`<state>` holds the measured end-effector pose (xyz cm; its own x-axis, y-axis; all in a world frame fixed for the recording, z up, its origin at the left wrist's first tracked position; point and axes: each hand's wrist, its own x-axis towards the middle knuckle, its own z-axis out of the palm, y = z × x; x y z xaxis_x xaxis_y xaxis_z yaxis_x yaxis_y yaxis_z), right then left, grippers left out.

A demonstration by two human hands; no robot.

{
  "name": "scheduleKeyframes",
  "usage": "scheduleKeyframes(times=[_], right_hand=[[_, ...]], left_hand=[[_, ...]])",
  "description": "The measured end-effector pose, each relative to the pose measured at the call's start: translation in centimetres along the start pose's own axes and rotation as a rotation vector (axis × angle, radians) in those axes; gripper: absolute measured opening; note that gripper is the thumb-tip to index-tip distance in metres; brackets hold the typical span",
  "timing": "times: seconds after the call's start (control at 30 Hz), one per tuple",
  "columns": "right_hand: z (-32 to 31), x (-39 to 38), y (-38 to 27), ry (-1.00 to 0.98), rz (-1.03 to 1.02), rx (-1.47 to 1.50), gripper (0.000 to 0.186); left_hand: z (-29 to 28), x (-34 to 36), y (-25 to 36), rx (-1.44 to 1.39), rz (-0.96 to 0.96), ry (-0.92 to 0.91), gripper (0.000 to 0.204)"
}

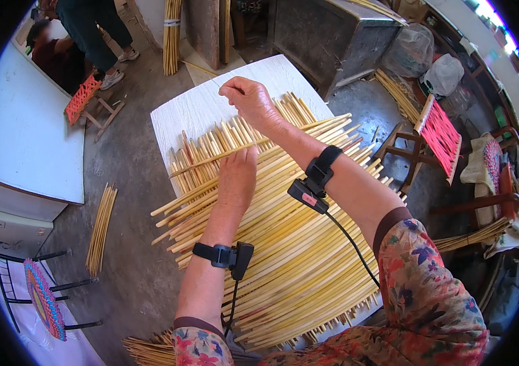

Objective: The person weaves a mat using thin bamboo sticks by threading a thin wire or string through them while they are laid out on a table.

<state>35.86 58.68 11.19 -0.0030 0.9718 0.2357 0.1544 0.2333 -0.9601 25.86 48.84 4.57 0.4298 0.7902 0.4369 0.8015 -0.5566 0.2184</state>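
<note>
My left hand point(237, 177) rests among pale yellow reed sticks point(296, 256), its fingers together and bent against a long stick point(201, 163) that crosses a row of shorter upright-pointing ends. Higher up and to the right, my right hand point(250, 104) is raised over the far edge of the sticks, thumb and fingers pinched; whatever they hold is too small to make out. The layered sticks lie on a white board point(177, 113). Both wrists carry black strapped devices with cables.
Two people point(104, 33) are at back left, near a red woven stool point(82, 97). A metal cabinet point(332, 43) stands behind the board, another red woven stool point(439, 137) right. Stick bundles point(102, 226) lie on the floor; a colourful padded chair point(43, 299) is lower left.
</note>
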Motion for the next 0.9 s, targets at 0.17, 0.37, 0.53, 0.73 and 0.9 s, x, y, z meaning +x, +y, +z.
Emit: scheduleKeyframes(times=[0.17,0.37,0.53,0.73,0.9], right_hand=[[0.3,0.8,0.7,0.033,0.005,0.012,0.012],[1.3,0.4,2.1,0.084,-0.036,-0.041,0.013],[1.6,-0.2,2.0,0.099,-0.019,-0.014,0.013],[0.4,-1.6,2.0,0.174,0.017,0.025,0.016],[-0.7,-1.7,2.7,0.166,0.002,0.082,0.014]], left_hand=[[-0.5,-0.4,-0.5,-0.082,-0.037,-0.173,0.026],[1.3,-1.7,-0.8,0.024,0.019,-0.024,0.024],[1.5,-2.6,-0.2,0.042,-0.009,-0.026,0.036],[1.0,-2.4,2.4,-0.013,0.014,-0.198,0.055],[1.3,-2.3,2.5,-0.038,0.047,-0.232,0.06]])
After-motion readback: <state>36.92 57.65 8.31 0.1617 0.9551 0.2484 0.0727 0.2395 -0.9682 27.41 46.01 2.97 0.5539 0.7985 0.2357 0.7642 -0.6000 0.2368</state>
